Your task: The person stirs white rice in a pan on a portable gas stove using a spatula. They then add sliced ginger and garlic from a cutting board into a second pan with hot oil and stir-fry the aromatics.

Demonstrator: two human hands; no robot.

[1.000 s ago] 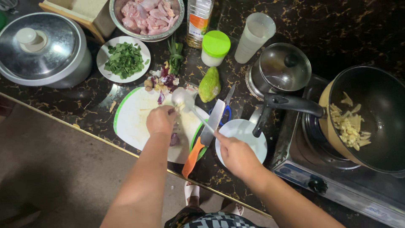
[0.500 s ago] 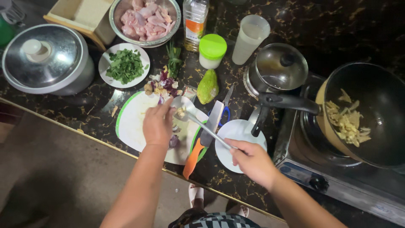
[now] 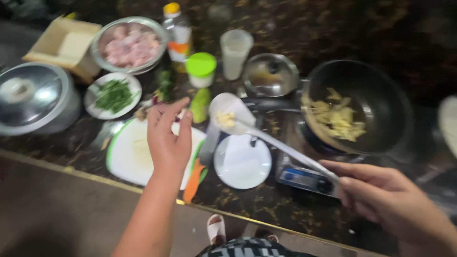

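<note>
The big white spoon point(image 3: 266, 135) is up in the air, above the small white plate point(image 3: 242, 163) and just left of the black pan point(image 3: 376, 102). Its bowl carries a little heap of chopped yellow bits point(image 3: 224, 119). The spoon looks light and stiff, most likely plastic, so it should be easy to lift. The bits are loose and small, so they could slide off if the bowl tips; the bowl has to stay flat. The best place to hold it is far down the long handle, away from the food. That is where the right hand point(image 3: 390, 200) is, with its fingers wrapped around the handle's end and the arm reaching in from the lower right. The left hand point(image 3: 166, 138) holds nothing. It is open, with the fingers spread and pointing up, above the white cutting board point(image 3: 131, 157) with the green rim. The left arm comes straight up from the bottom of the view. On the dark desk point(image 3: 62, 157) a bowl of raw meat point(image 3: 129, 45) and a plate of chopped greens point(image 3: 113, 95) sit further back.
</note>
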